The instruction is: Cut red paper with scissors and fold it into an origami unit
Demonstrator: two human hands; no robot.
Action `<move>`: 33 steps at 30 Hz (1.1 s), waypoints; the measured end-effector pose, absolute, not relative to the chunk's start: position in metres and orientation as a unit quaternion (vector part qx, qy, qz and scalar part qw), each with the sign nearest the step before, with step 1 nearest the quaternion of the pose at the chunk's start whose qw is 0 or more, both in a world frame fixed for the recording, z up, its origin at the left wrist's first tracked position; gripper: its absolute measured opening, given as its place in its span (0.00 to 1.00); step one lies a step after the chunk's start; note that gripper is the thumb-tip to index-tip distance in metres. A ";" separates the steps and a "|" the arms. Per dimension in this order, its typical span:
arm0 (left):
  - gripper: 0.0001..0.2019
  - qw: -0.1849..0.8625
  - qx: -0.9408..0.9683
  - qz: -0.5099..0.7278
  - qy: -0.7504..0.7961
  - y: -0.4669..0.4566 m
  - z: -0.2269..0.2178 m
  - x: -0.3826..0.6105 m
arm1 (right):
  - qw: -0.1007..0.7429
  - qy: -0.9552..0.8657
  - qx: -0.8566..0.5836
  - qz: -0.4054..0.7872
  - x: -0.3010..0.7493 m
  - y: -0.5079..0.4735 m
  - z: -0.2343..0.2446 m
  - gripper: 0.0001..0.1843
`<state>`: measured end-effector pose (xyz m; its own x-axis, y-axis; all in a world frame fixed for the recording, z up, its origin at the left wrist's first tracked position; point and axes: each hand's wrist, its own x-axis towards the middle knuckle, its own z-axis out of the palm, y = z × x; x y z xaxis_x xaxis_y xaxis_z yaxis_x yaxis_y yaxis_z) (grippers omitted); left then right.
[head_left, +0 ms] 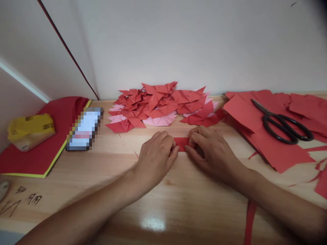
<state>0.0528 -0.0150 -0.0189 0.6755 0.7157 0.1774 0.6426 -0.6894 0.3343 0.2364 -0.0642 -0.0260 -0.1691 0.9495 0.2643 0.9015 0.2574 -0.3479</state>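
Note:
Between my two hands a small folded piece of red paper (181, 144) lies low over the wooden table. My left hand (158, 149) pinches its left end, with the fingers curled and the thumb along the near edge. At the other end my right hand (204, 144) grips it the same way. Only the middle of the paper shows; both ends are hidden by my fingers. Just behind my hands a heap of pointed folded paper pieces (158, 98), red and pink, rests against the wall.
To the right, black-handled scissors (278, 124) lie on red paper sheets (283, 156). A red paper strip (249, 221) runs beneath my right forearm. At left are a phone (85, 129), a yellow-wrapped packet (33, 131) and red sheets with a yellow edge (30, 163).

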 end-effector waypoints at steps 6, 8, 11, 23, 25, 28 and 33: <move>0.07 0.123 0.908 0.152 0.371 -0.014 -0.018 0.052 | 0.234 -0.760 -0.602 0.074 0.239 -0.065 -0.027 0.09; 0.07 0.126 0.907 0.154 0.370 -0.014 -0.018 0.052 | 0.237 -0.760 -0.600 0.078 0.240 -0.065 -0.027 0.09; 0.07 0.132 0.907 0.152 0.370 -0.014 -0.018 0.051 | 0.237 -0.759 -0.601 0.084 0.240 -0.065 -0.026 0.09; 0.06 0.289 0.852 0.181 0.398 -0.001 -0.002 0.041 | 0.231 -0.757 -0.603 0.096 0.241 -0.063 -0.026 0.09; 0.06 0.314 0.834 0.204 0.405 -0.001 -0.001 0.038 | 0.235 -0.757 -0.602 0.097 0.241 -0.063 -0.025 0.10; 0.07 0.326 0.825 0.225 0.403 -0.004 -0.003 0.036 | 0.235 -0.757 -0.603 0.097 0.241 -0.062 -0.025 0.10; 0.09 0.319 0.833 0.214 0.397 -0.012 -0.009 0.041 | 0.228 -0.760 -0.601 0.096 0.242 -0.062 -0.027 0.10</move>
<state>0.0410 -0.0122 -0.0088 0.5926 0.7989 0.1030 0.5259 -0.4806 0.7018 0.2423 -0.0621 -0.0265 -0.1750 0.9571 0.2308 0.8696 0.2602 -0.4197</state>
